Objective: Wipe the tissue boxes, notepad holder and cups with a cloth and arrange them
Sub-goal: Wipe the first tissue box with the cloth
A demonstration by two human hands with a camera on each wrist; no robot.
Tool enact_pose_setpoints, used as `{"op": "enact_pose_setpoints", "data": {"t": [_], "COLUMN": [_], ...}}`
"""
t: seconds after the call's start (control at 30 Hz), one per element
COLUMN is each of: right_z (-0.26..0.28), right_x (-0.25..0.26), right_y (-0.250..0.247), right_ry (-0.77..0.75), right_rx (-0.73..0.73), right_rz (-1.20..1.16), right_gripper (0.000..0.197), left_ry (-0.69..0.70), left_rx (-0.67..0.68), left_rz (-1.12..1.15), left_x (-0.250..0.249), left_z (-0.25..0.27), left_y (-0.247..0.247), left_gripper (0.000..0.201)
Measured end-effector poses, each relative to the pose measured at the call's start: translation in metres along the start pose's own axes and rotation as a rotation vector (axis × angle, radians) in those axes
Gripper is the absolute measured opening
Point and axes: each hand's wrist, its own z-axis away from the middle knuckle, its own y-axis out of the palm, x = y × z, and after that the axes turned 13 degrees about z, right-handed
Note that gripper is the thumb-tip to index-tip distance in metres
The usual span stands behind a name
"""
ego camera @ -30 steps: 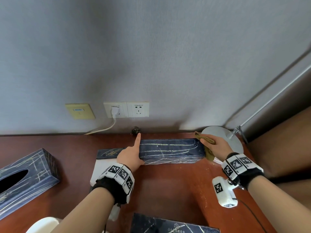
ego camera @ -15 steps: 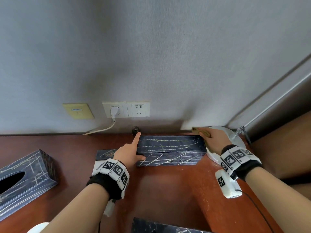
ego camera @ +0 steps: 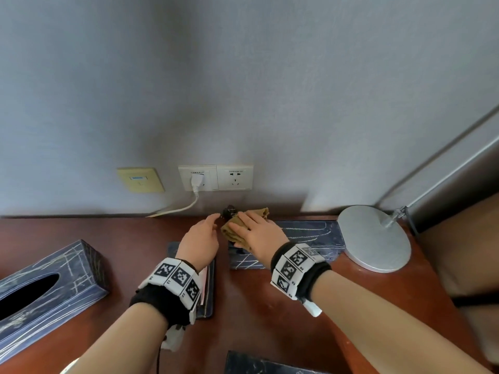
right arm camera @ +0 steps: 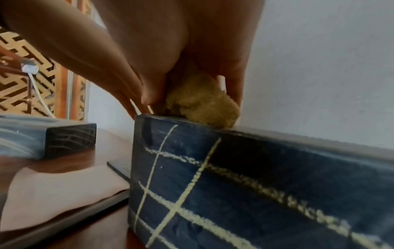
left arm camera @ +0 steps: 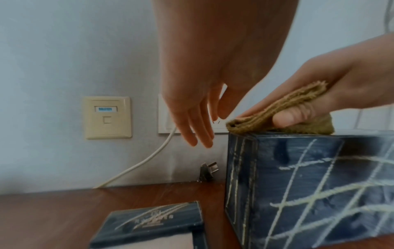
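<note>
A long dark blue tissue box (ego camera: 310, 238) with pale scratch lines lies near the wall. My right hand (ego camera: 256, 233) presses a folded tan cloth (ego camera: 232, 228) on the left end of its top. In the left wrist view the thumb pinches a fold of the cloth (left arm camera: 277, 116) at the edge of the box (left arm camera: 309, 185). My left hand (ego camera: 202, 238) hovers just left of the box, fingers straight, holding nothing. Under it lies the flat blue notepad holder (ego camera: 208, 287) with white paper. No cup shows clearly.
A second tissue box (ego camera: 48, 290) stands at the left and a third (ego camera: 264, 365) peeks in at the bottom edge. A round grey lamp base (ego camera: 374, 238) sits right of the wiped box. Wall sockets (ego camera: 216, 178), a white cable and a loose black plug (ego camera: 229, 211) are behind.
My right hand has slid the cloth along the box top from the right end to the left end. My left hand has come off the box's left end and now hovers beside it.
</note>
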Motion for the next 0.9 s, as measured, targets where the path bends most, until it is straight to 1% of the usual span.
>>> {"op": "enact_pose_setpoints", "data": {"t": [0.03, 0.1, 0.17, 0.2, 0.27, 0.33, 0.4, 0.47, 0.5, 0.53, 0.6, 0.63, 0.67, 0.7, 0.73, 0.77, 0.83, 0.9], "right_z": [0.001, 0.007, 0.020, 0.028, 0.045, 0.063, 0.076, 0.083, 0.083, 0.082, 0.082, 0.082, 0.082, 0.081, 0.081, 0.081, 0.080, 0.080], "right_x": [0.000, -0.007, -0.022, -0.033, -0.060, -0.091, -0.114, -0.124, -0.126, -0.128, -0.128, -0.128, -0.128, -0.128, -0.128, -0.128, -0.127, -0.125], "right_y": [0.002, 0.000, -0.009, -0.012, -0.013, -0.003, 0.012, 0.024, 0.028, 0.030, 0.031, 0.032, 0.033, 0.033, 0.033, 0.032, 0.032, 0.031], "right_ry": [-0.002, -0.001, 0.024, 0.052, 0.134, 0.229, 0.285, 0.323, 0.339, 0.351, 0.362, 0.362, 0.359, 0.356, 0.354, 0.354, 0.355, 0.354], "right_rx": [0.001, 0.038, 0.054, 0.056, 0.099, 0.209, 0.301, 0.270, 0.233, 0.202, 0.183, 0.179, 0.173, 0.169, 0.166, 0.166, 0.171, 0.185], "right_rz": [-0.016, -0.112, -0.169, -0.157, -0.117, -0.089, -0.094, -0.174, -0.218, -0.248, -0.267, -0.261, -0.255, -0.251, -0.249, -0.244, -0.227, -0.214], "right_gripper": [0.065, 0.086, 0.103, 0.108, 0.112, 0.111, 0.105, 0.097, 0.094, 0.093, 0.092, 0.092, 0.092, 0.092, 0.092, 0.092, 0.092, 0.092], "left_ry": [0.047, 0.158, 0.258, 0.298, 0.333, 0.290, 0.240, 0.235, 0.246, 0.268, 0.337, 0.383, 0.441, 0.496, 0.520, 0.523, 0.511, 0.556], "left_rx": [-0.051, -0.144, -0.184, -0.158, -0.029, 0.098, 0.147, 0.154, 0.170, 0.190, 0.216, 0.223, 0.226, 0.200, 0.193, 0.205, 0.333, 0.436], "left_rz": [0.050, 0.108, 0.114, 0.101, 0.011, -0.153, -0.293, -0.377, -0.380, -0.353, -0.315, -0.302, -0.273, -0.243, -0.230, -0.218, -0.129, -0.106], "left_x": [-0.002, -0.009, -0.019, -0.027, -0.039, -0.041, -0.035, -0.025, -0.020, -0.017, -0.011, -0.013, -0.014, -0.014, -0.014, -0.014, -0.011, -0.012], "left_z": [0.001, 0.002, 0.003, 0.004, 0.005, 0.002, -0.005, -0.013, -0.016, -0.018, -0.016, -0.013, -0.011, -0.008, -0.005, -0.001, 0.010, 0.022], "left_y": [0.002, 0.008, 0.013, 0.016, 0.027, 0.041, 0.050, 0.052, 0.053, 0.051, 0.050, 0.047, 0.044, 0.043, 0.044, 0.045, 0.045, 0.043], "left_gripper": [0.043, 0.040, 0.038, 0.038, 0.039, 0.045, 0.049, 0.049, 0.049, 0.055, 0.073, 0.072, 0.064, 0.052, 0.045, 0.047, 0.057, 0.060]}}
